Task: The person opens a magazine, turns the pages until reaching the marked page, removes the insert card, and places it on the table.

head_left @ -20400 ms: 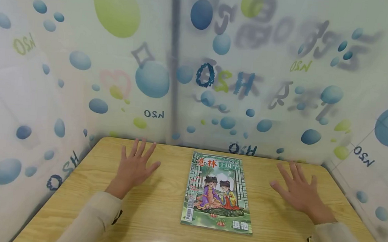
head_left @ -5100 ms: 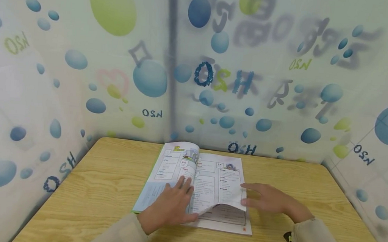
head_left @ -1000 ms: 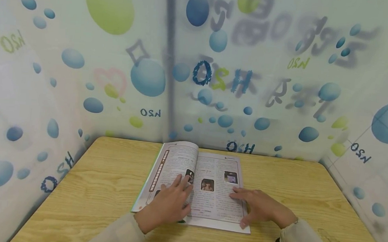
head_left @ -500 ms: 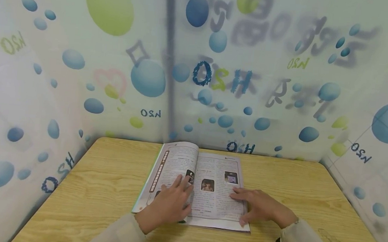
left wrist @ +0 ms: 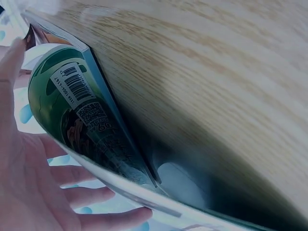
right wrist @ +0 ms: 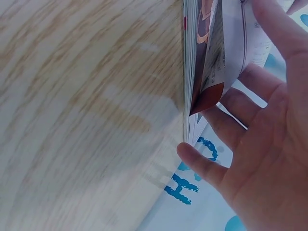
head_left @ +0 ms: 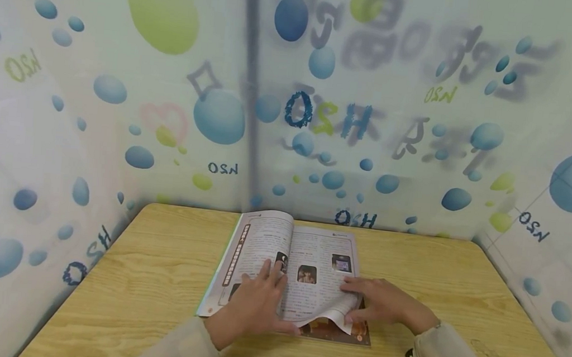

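Observation:
An open magazine (head_left: 306, 242) lies on the wooden table. My left hand (head_left: 251, 302) rests on its left page with fingers spread, the thumb along the near edge by the spine. In the left wrist view the cover (left wrist: 91, 120) with a barcode curves under the left half, beside the left hand (left wrist: 43, 187). At the lower right corner my right hand (head_left: 387, 304) holds the buckled right page (head_left: 333, 308) between thumb and fingers. A dark brown page (head_left: 329, 332) shows beneath. In the right wrist view the raised page (right wrist: 236, 33) stands against the right hand (right wrist: 260, 130); some fingertips are hidden.
The wooden table (head_left: 158, 258) spreads around the magazine on both sides. Behind it hangs a pale curtain (head_left: 415, 71) printed with blue and green ovals and H2O lettering. Similar sheets close off the left and right sides.
At first the magazine lay closed between both hands; it is now open. In the last half second the right thumb slid inward and the lower right page lifted, exposing the brown page. The left hand barely moved.

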